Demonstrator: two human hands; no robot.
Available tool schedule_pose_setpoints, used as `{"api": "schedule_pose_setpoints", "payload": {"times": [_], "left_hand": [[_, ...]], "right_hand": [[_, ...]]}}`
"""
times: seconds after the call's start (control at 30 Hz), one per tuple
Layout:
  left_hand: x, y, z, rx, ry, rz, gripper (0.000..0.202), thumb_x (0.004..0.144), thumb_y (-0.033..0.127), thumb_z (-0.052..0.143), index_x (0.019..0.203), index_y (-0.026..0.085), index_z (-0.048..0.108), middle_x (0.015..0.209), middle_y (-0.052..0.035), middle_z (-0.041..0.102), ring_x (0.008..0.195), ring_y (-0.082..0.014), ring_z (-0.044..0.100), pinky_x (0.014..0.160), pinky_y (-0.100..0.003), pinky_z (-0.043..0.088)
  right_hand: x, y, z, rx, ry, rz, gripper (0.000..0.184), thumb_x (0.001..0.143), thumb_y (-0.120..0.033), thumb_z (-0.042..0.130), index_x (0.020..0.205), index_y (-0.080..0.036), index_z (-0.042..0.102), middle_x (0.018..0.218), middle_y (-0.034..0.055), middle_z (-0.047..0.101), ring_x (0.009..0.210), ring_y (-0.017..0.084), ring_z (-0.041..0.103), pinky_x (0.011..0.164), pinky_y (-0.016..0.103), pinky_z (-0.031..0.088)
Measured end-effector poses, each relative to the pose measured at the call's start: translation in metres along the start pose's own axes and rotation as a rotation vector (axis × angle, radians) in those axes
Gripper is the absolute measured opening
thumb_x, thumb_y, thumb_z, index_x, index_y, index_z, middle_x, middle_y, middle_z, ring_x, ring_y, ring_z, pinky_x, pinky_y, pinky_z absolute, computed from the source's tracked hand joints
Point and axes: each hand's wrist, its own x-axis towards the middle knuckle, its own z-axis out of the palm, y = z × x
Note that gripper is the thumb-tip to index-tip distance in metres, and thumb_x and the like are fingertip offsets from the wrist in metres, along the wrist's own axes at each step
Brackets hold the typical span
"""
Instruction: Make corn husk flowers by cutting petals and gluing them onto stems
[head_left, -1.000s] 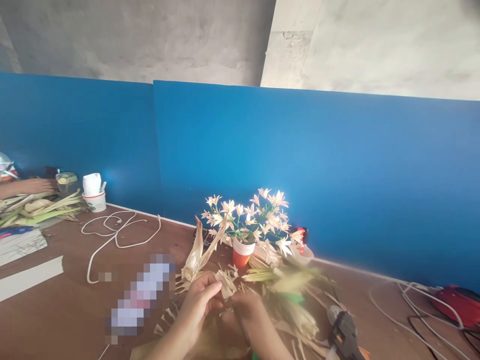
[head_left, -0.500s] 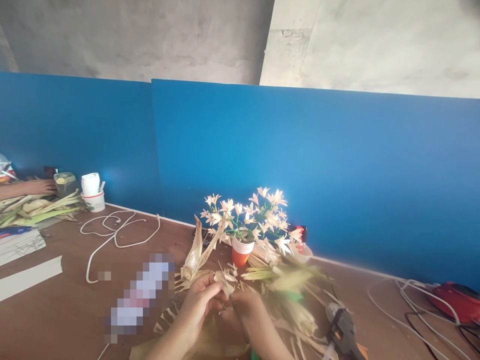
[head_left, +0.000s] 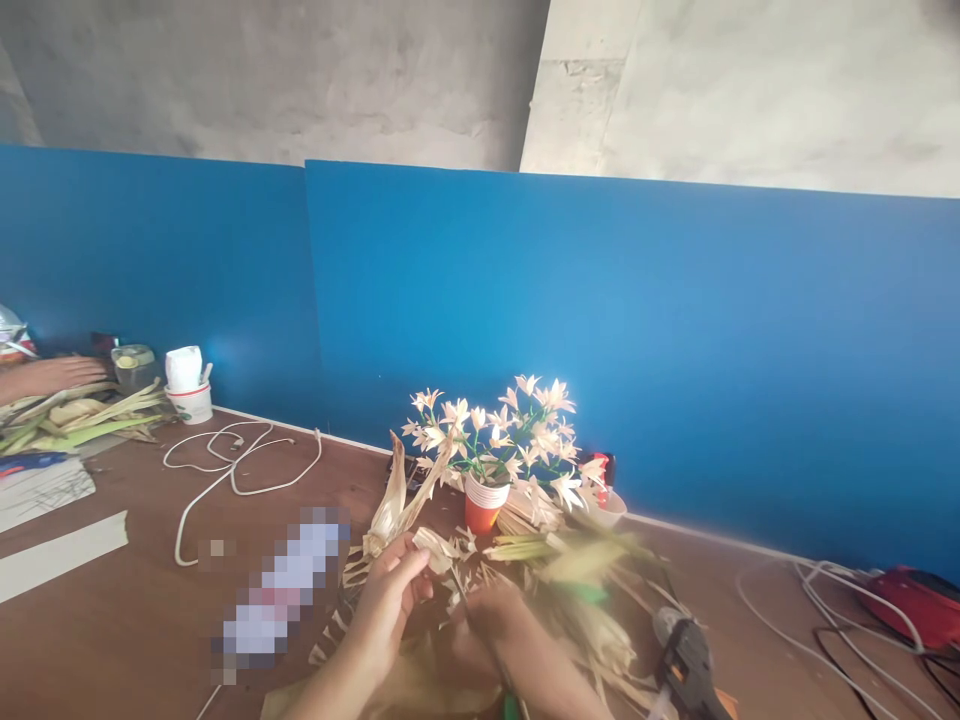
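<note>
My left hand (head_left: pixel 390 592) pinches a pale dried husk strip (head_left: pixel 433 544) between thumb and fingers, just above the brown table (head_left: pixel 135 610). My right hand (head_left: pixel 491 618) is closed close beside it, over a heap of cut husk pieces (head_left: pixel 465 575); what it grips is hidden. Behind the hands stands an orange paper cup (head_left: pixel 484 503) filled with cream husk flowers (head_left: pixel 499 430) on green stems. A whole dried corn husk (head_left: pixel 394 505) leans up to the left of the cup.
A black glue gun (head_left: pixel 686 660) lies at the lower right, with white cables (head_left: pixel 825 600) and a red object (head_left: pixel 911 600) beyond. A white cord (head_left: pixel 232 470), white cup (head_left: pixel 189 385), husk pile (head_left: pixel 75 415) and another person's hand (head_left: pixel 45 375) are at the left. Blue panels (head_left: pixel 600 340) back the table.
My left hand has drawn a little left and up, lifting a husk strip away from my right hand. The right hand stays low over the pile.
</note>
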Motion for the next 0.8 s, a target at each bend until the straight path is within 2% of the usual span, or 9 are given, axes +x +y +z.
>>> {"api": "schedule_pose_setpoints", "payload": {"times": [0.1,0.2,0.4,0.47,0.6,0.8], "left_hand": [[0.003,0.002,-0.003,-0.06,0.024,0.055,0.018,0.065,0.028,0.074,0.071,0.017,0.061,0.066,0.0005,0.062,0.062,-0.0125,0.055,0.054,-0.021,0.041],[0.002,0.002,-0.003,-0.101,0.008,0.033,0.018,0.064,0.026,0.074,0.074,0.017,0.062,0.068,0.0003,0.062,0.064,-0.0132,0.056,0.057,-0.023,0.041],[-0.006,-0.002,0.005,0.026,-0.197,-0.096,0.016,0.066,0.028,0.074,0.07,0.015,0.066,0.067,-0.0023,0.065,0.06,-0.0125,0.052,0.056,-0.023,0.036],[-0.008,-0.004,0.007,0.061,-0.202,-0.142,0.016,0.066,0.027,0.074,0.074,0.015,0.067,0.071,-0.0041,0.067,0.064,-0.0141,0.055,0.058,-0.023,0.035],[-0.01,-0.004,0.007,0.063,-0.198,-0.182,0.017,0.065,0.026,0.076,0.074,0.016,0.066,0.073,-0.0032,0.068,0.066,-0.015,0.057,0.06,-0.023,0.037],[-0.01,-0.003,0.007,0.146,-0.232,-0.136,0.028,0.069,0.04,0.076,0.066,0.016,0.062,0.058,0.0003,0.062,0.054,-0.0125,0.054,0.054,-0.023,0.034]], "right_hand": [[-0.004,-0.002,-0.003,0.108,0.004,0.079,0.036,0.059,-0.047,0.078,0.077,-0.016,0.073,0.056,-0.0005,0.06,0.053,0.014,0.054,0.05,0.022,0.044],[-0.003,-0.006,0.0,0.218,0.084,0.079,0.038,0.055,-0.044,0.081,0.078,-0.015,0.07,0.059,-0.0008,0.059,0.054,0.013,0.052,0.052,0.023,0.043],[0.0,-0.018,0.011,0.236,0.367,-0.024,0.037,0.057,-0.036,0.077,0.088,-0.018,0.068,0.071,0.0011,0.063,0.064,0.016,0.056,0.058,0.025,0.046],[-0.001,-0.02,0.011,0.249,0.395,-0.025,0.039,0.057,-0.036,0.077,0.089,-0.018,0.067,0.074,0.0011,0.065,0.066,0.017,0.057,0.06,0.025,0.047],[-0.002,-0.021,0.01,0.226,0.416,-0.027,0.036,0.055,-0.034,0.076,0.086,-0.018,0.066,0.071,0.0009,0.065,0.06,0.016,0.055,0.054,0.024,0.045],[-0.001,-0.031,0.012,0.165,0.432,-0.053,0.036,0.051,-0.041,0.079,0.077,-0.018,0.065,0.062,0.0015,0.062,0.06,0.018,0.057,0.054,0.027,0.048]]}}
